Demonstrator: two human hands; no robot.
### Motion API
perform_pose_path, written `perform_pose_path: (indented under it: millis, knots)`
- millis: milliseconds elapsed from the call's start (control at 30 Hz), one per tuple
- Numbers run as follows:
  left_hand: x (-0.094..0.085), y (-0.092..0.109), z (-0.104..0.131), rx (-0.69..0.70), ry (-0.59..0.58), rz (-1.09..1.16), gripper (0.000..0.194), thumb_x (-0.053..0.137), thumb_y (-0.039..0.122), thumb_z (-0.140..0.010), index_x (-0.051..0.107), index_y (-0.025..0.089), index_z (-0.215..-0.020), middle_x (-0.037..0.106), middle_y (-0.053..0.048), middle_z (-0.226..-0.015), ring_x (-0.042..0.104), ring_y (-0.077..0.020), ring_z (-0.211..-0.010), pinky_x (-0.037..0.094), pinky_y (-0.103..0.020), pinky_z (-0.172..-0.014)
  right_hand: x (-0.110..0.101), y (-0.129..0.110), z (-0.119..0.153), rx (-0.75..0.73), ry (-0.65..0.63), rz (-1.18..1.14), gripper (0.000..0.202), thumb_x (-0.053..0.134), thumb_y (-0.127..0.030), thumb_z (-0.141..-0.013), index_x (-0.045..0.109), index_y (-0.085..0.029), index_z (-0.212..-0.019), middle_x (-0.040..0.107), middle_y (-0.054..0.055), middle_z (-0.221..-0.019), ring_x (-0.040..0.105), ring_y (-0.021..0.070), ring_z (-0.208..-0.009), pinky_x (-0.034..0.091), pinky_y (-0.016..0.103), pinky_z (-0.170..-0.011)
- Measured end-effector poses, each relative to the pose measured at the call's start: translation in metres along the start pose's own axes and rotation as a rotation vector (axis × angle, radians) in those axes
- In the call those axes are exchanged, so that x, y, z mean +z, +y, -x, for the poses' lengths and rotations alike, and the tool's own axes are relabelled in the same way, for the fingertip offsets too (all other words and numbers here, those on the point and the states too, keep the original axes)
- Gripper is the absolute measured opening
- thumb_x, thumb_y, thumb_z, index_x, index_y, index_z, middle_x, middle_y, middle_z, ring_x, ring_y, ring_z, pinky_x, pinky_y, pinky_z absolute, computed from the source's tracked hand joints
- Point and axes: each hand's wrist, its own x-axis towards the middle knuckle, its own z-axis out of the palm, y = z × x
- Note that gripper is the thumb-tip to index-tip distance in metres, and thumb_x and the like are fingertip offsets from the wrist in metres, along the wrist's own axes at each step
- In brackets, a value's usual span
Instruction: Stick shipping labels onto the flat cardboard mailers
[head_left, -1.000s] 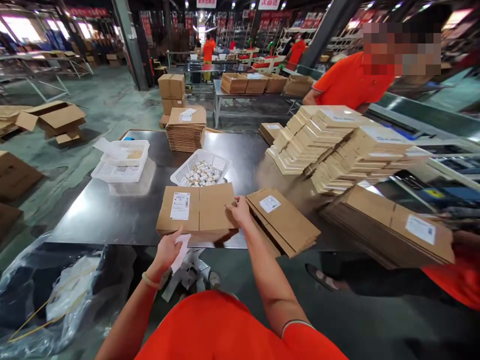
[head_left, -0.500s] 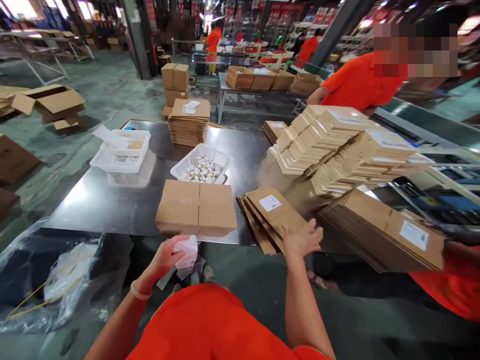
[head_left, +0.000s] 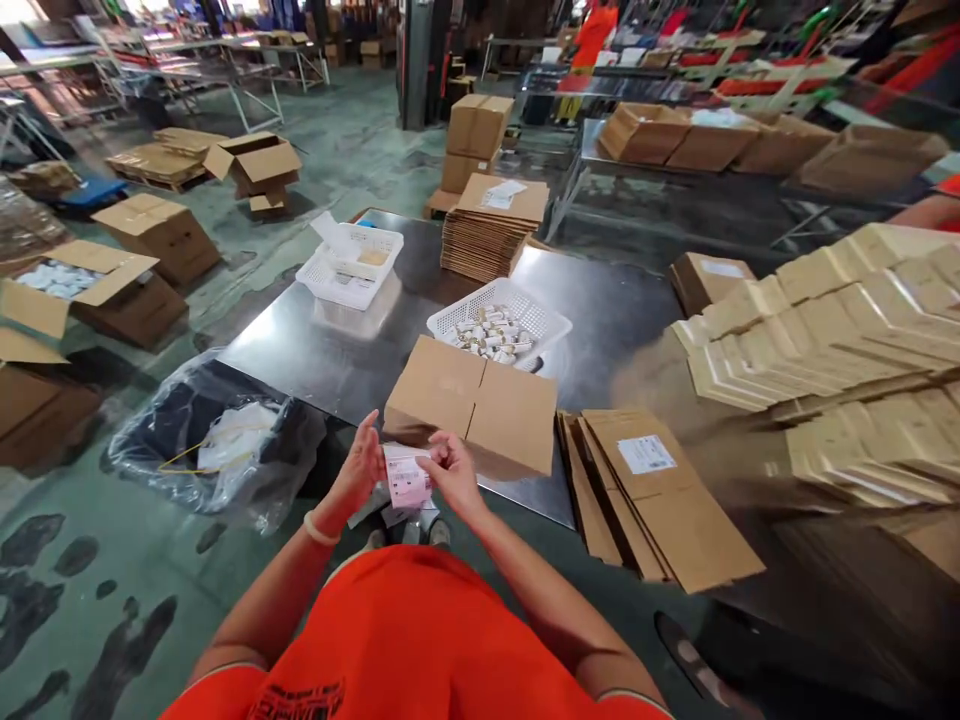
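Observation:
Between my two hands, in front of the table's near edge, is a printed label sheet (head_left: 407, 478), white and pink. My right hand (head_left: 454, 472) pinches its upper right side. On its left side is my left hand (head_left: 361, 470), fingers extended and close against the edge of the sheet. Just beyond the hands lies a closed brown carton (head_left: 474, 400). Behind the carton stands a white basket (head_left: 551, 325) with several small white bottles. Flattened cartons (head_left: 660, 490), the top one with a white label, lie fanned out to the right.
The metal table (head_left: 292, 345) also holds another white basket (head_left: 349, 290) and a cardboard stack (head_left: 491, 235). Tall stacks of folded cartons (head_left: 847, 320) stand at the right. A plastic-lined bin (head_left: 289, 440) is at the left, near open boxes on the floor.
The view has turned left. My right hand has left the flattened cartons and come over to the sheet near my left hand. The fingers of my left hand have straightened.

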Motion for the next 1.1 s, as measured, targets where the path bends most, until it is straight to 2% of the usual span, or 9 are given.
perform_pose_path:
  millis: [100, 200, 367, 533, 667, 833, 933, 1000, 1100]
  knots:
    - [0.006, -0.007, 0.009, 0.016, -0.154, -0.103, 0.088, 0.102, 0.051, -0.059, 0.071, 0.017, -0.134, 0.078, -0.003, -0.081, 0.069, -0.0171, -0.068, 0.055, -0.029, -0.07, 0.0, -0.009, -0.009, 0.011, -0.046, 0.064, 0.031, 0.08, -0.046, -0.07, 0.066, -0.023, -0.084, 0.05, -0.008, -0.058, 0.045, 0.0124, -0.052, 0.037, 0.025, -0.052]
    - [0.014, -0.005, 0.006, 0.057, -0.125, -0.256, 0.055, 0.101, 0.036, -0.055, 0.083, 0.011, -0.101, 0.082, -0.009, -0.085, 0.072, -0.0199, -0.073, 0.055, -0.029, -0.072, -0.003, -0.011, -0.014, 0.006, -0.069, 0.116, 0.028, 0.079, -0.045, -0.071, 0.072, -0.022, -0.085, 0.058, -0.004, -0.06, 0.051, 0.0145, -0.053, 0.042, 0.027, -0.054]
    - [0.026, 0.001, -0.008, 0.14, -0.053, -0.466, 0.042, 0.092, 0.029, -0.063, 0.087, 0.013, -0.101, 0.085, -0.009, -0.088, 0.076, -0.0235, -0.079, 0.06, -0.031, -0.076, -0.008, -0.005, -0.003, -0.3, 0.081, 0.325, 0.019, 0.073, -0.04, -0.086, 0.076, -0.023, -0.079, 0.067, 0.0, -0.067, 0.062, 0.0174, -0.062, 0.048, 0.03, -0.062]
    - [0.023, -0.005, -0.02, 0.034, -0.115, -0.513, 0.042, 0.093, 0.029, -0.056, 0.087, 0.012, -0.094, 0.084, -0.008, -0.084, 0.075, -0.0237, -0.077, 0.059, -0.031, -0.074, -0.02, -0.015, -0.005, -0.569, 0.217, 0.538, 0.024, 0.061, -0.032, -0.096, 0.073, -0.024, -0.077, 0.078, 0.009, -0.107, 0.072, 0.0245, -0.104, 0.057, 0.036, -0.087]
    - [0.012, -0.018, -0.033, -0.205, -0.269, -0.408, 0.04, 0.097, 0.033, -0.051, 0.087, 0.011, -0.083, 0.084, -0.012, -0.083, 0.074, -0.0254, -0.074, 0.059, -0.035, -0.074, -0.046, -0.051, -0.074, -0.461, 0.296, 0.598, 0.015, 0.068, -0.03, -0.089, 0.067, -0.024, -0.075, 0.074, 0.01, -0.112, 0.068, 0.0271, -0.109, 0.056, 0.04, -0.093]
    - [0.008, -0.035, -0.05, -0.208, -0.19, -0.297, 0.047, 0.101, 0.042, -0.048, 0.086, 0.012, -0.081, 0.083, -0.019, -0.086, 0.075, -0.0289, -0.073, 0.06, -0.043, -0.075, -0.062, -0.083, -0.175, -0.092, 0.319, 0.846, 0.015, 0.068, -0.019, -0.084, 0.062, -0.021, -0.07, 0.071, 0.01, -0.105, 0.065, 0.0267, -0.107, 0.052, 0.042, -0.101]
    - [-0.004, -0.048, -0.05, -0.191, -0.208, -0.31, 0.049, 0.101, 0.049, -0.048, 0.084, 0.012, -0.076, 0.081, -0.017, -0.079, 0.073, -0.0301, -0.071, 0.059, -0.044, -0.071, -0.058, -0.08, -0.19, 0.023, 0.299, 0.993, 0.005, 0.071, -0.02, -0.088, 0.072, -0.015, -0.088, 0.069, 0.018, -0.129, 0.06, 0.0332, -0.126, 0.048, 0.047, -0.109]
    - [-0.017, -0.056, -0.044, -0.179, -0.242, -0.326, 0.052, 0.102, 0.052, -0.044, 0.082, 0.013, -0.073, 0.078, -0.013, -0.072, 0.071, -0.0281, -0.067, 0.057, -0.042, -0.066, -0.051, -0.072, -0.185, -0.026, 0.35, 1.046, 0.037, 0.075, -0.018, -0.087, 0.072, -0.012, -0.124, 0.052, 0.024, -0.158, 0.046, 0.04, -0.147, 0.039, 0.055, -0.119]
    - [-0.034, -0.059, -0.029, -0.171, -0.287, -0.336, 0.055, 0.104, 0.051, -0.036, 0.081, 0.014, -0.07, 0.074, -0.008, -0.066, 0.065, -0.0224, -0.061, 0.054, -0.035, -0.061, -0.03, -0.053, -0.172, -0.222, 0.35, 1.136, 0.086, 0.076, -0.02, -0.091, 0.036, -0.008, -0.167, 0.017, 0.029, -0.178, 0.018, 0.0416, -0.165, 0.022, 0.058, -0.13]
